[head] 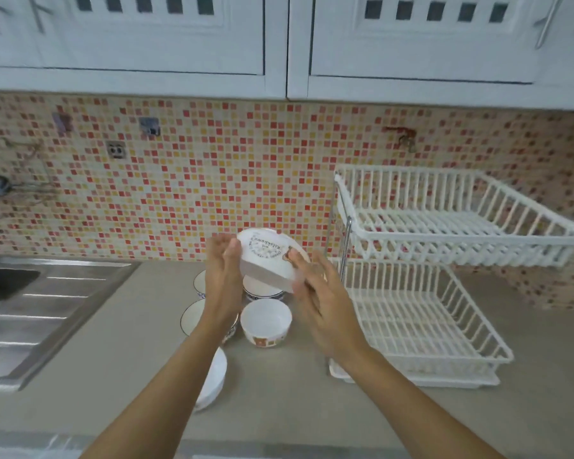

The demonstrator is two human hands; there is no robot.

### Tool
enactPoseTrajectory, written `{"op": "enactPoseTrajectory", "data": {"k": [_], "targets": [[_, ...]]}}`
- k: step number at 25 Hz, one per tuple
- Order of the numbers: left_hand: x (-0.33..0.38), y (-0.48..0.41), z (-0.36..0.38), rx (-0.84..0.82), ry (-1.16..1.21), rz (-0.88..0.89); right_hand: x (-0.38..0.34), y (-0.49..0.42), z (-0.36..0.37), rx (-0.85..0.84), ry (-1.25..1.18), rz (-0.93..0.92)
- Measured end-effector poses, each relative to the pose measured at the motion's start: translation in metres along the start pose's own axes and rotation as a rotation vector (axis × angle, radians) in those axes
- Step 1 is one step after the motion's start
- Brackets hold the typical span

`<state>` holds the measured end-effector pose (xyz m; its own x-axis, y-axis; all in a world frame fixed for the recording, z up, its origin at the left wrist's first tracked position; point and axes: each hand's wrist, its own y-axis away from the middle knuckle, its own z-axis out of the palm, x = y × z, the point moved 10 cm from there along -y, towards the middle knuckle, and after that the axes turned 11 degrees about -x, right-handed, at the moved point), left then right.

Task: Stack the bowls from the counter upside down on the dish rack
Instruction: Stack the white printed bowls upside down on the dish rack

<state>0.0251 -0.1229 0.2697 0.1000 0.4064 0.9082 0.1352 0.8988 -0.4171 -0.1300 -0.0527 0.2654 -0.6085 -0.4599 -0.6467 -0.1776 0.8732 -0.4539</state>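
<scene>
At the centre of the frame we hold a white round ceramic bowl with printed lettering and a small brown bear (268,260) between both hands, lifted above the grey counter (279,392). Our left hand (223,276) presses flat against the bowl's left side, and our right hand (318,293), blurred, presses against its right side, so the bowl is clamped between our two palms rather than pinched by the fingers. The bowl is tilted, its base facing up and toward us and its rim turned away, which we judge to be partway through flipping it upside down.

Below our hands, at centre frame, more bowls wait upright on the counter: a matching white bowl with a bear band (265,323), a blue-patterned bowl (262,291) behind it, a dark-rimmed bowl (193,318) partly hidden by our left wrist, and a plain white bowl (214,380) lower down beside our left forearm. Another rim shows behind the left hand.

On the right of the frame stands a white two-tier wire dish rack (424,319), both tiers bare, so no bowl has been stacked yet. A steel sink drainboard (47,313) fills the left edge.
</scene>
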Motion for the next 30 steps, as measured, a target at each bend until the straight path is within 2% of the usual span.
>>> {"op": "enactPoseTrajectory", "data": {"k": [4,7,9,11,14,17,21,25,30], "targets": [[0.068,-0.028,0.034,-0.113,0.164,0.225,-0.038,-0.014,-0.066,0.196,-0.126,-0.077],[0.099,-0.05,0.072,-0.223,0.243,0.321,-0.037,-0.022,-0.12,0.193,-0.285,-0.075],[0.108,-0.069,0.101,-0.271,0.231,0.306,-0.023,-0.027,-0.158,0.166,-0.263,-0.051],[0.11,-0.086,0.13,-0.329,0.117,0.271,-0.003,-0.032,-0.192,0.139,-0.228,-0.015],[0.102,-0.113,0.181,-0.365,-0.214,0.18,0.044,-0.042,-0.24,0.105,-0.169,0.079],[0.077,-0.148,0.227,-0.374,-0.44,0.027,0.101,-0.062,-0.267,-0.033,-0.07,0.197],[0.016,-0.182,0.27,-0.534,-0.519,-0.24,0.16,-0.097,-0.267,-0.226,0.148,0.264],[-0.032,-0.199,0.28,-0.576,-0.6,-0.421,0.204,-0.127,-0.251,-0.394,0.411,0.326],[-0.047,-0.202,0.27,-0.53,-0.869,-0.484,0.226,-0.139,-0.231,-0.513,0.613,0.372]]}}
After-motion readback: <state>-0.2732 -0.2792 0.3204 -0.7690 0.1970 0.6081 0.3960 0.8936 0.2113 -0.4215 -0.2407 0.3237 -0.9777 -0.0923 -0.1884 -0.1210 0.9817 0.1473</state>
